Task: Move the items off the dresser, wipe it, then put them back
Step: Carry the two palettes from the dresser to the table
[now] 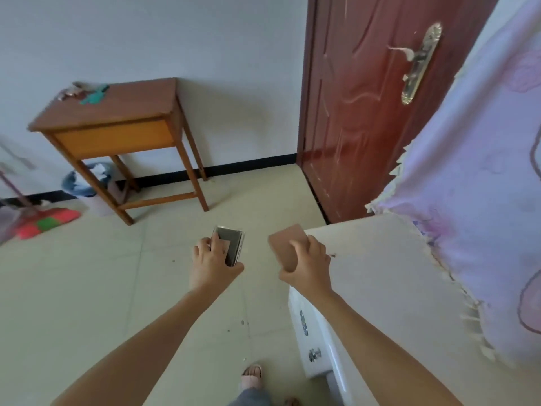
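1. Left hand [215, 259]: fingers curled round a dark flat rectangular item [232, 244], thumb on its face. It is held over the floor, off the dresser. What the item is cannot be told.
2. Right hand [311, 259]: clenched on a brown flat piece [284, 247] with rounded corners, which sticks out up and left of the knuckles.
3. White dresser [380, 288]: its corner lies directly under the right hand. Whether the brown piece touches the top cannot be told.
4. Pink cloth [474, 171] with a fringed edge hangs over the dresser, right of the right hand.
5. Dresser drawers, below the right forearm: closed, metal knobs [314, 354] showing, contents hidden.
6. Wooden table [123, 112], far up and left of the left hand: drawer closed. A green item [95, 94] and blurred small things lie at its back left corner.
7. Waste bin [78, 184] under that table: blue liner, white crumpled paper [99, 170] inside.
8. Broom [48, 222] on the floor, left of the bin.
9. Red-brown door [366, 112], shut, beyond the right hand.
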`<state>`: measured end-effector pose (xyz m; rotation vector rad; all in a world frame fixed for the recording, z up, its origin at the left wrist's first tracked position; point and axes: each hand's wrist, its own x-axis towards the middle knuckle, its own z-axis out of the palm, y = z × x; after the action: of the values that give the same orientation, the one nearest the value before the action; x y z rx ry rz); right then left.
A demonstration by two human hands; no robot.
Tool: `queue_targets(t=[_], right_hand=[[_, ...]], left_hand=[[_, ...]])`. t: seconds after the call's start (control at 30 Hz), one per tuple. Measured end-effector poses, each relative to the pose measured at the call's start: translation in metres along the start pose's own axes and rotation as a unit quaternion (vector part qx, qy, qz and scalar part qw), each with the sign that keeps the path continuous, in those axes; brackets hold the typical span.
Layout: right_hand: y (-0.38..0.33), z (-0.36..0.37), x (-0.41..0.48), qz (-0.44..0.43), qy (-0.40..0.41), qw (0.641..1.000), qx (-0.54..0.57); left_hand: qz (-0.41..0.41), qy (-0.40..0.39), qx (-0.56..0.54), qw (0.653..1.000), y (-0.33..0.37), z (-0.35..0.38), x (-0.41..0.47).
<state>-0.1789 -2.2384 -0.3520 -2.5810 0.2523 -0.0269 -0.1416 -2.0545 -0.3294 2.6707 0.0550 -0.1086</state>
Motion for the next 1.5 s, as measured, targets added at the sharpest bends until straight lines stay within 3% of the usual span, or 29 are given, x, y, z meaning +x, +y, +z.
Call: queue_targets(t=[0.4,0.8,1.1,1.5], right_hand=[[-0.123,0.033,0.000,-0.155,-0.061,0.985,-0.046],[-0.346,0.084,-0.041,-0.300,0.001,0.950,-0.088],[-0.459,0.130,-0.060,-0.309,-0.030,0.950,-0.023],[-0.568,0.176,0.001,-0.367,-0.034,0.929,-0.019]], left_hand=[[-0.117,0.087,-0.047,0.988,-0.119,-0.085,-0.020],[-0.114,0.198,-0.069,0.971,-0.279,-0.252,-0.066],[-0.162,0.235,-0.045,0.957,-0.373,-0.317,-0.091],[-0.195,0.280,-0.021,0.940,-0.449,-0.378,-0.039]])
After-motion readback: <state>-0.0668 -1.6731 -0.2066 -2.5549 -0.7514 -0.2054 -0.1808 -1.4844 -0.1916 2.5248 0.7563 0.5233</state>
